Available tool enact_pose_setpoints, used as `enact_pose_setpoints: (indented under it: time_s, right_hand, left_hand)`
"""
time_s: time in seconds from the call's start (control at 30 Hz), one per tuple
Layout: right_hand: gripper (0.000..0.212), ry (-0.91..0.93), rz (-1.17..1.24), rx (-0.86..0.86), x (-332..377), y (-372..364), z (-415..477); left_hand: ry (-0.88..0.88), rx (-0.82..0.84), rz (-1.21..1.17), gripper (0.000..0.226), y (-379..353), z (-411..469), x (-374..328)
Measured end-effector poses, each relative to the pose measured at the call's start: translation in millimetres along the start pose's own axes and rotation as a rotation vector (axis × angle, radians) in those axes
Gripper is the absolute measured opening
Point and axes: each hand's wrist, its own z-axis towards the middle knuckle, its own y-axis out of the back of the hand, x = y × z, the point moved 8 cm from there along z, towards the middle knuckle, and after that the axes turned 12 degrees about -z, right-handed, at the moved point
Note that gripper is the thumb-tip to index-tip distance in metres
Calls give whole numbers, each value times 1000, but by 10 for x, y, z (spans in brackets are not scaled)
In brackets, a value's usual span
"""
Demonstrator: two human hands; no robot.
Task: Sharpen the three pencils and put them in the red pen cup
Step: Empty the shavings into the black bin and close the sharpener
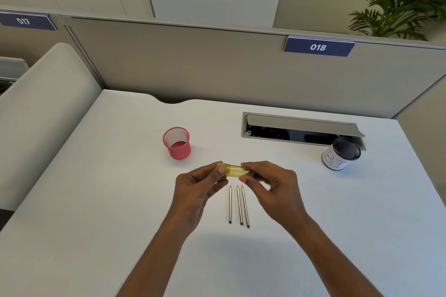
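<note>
Starting at the left, we've got the red mesh pen cup (177,143) standing upright on the white desk (96,200), toward the far side, with nothing visible inside it. Just nearer than that, our left hand (198,188) pinches the left end of a yellow translucent sharpener (235,171), thumb on the near side and fingers wrapped behind. Our right hand (272,184) grips the other end the same way, so both hands have it lifted above the desk, lying sideways between them.

Right under the sharpener, the three pencils (239,205) lie side by side on the desk, nearly parallel, tips pointing away from us and dark ends toward us. Neither hand touches them.

Further right there's an open cable tray (299,128) set into the desk, and at its right end a black mesh cup (341,153) wrapped in white paper with letters on it, well apart from the pencils.
</note>
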Motion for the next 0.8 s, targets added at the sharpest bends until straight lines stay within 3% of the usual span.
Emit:
enact_pose_setpoints:
  time_s: [0.23, 0.53, 0.8]
  right_hand:
    - [25, -75, 65, 13, -89, -71, -11]
    - [30, 21, -110, 71, -195, -251, 89]
    - [28, -3, -201, 121, -448, -640, 263]
  left_hand:
    - [-37, 17, 51, 33, 53, 66, 17]
    - [-7, -37, -38, 41, 227, 223, 131]
    - [-35, -116, -34, 33, 479, 462, 178]
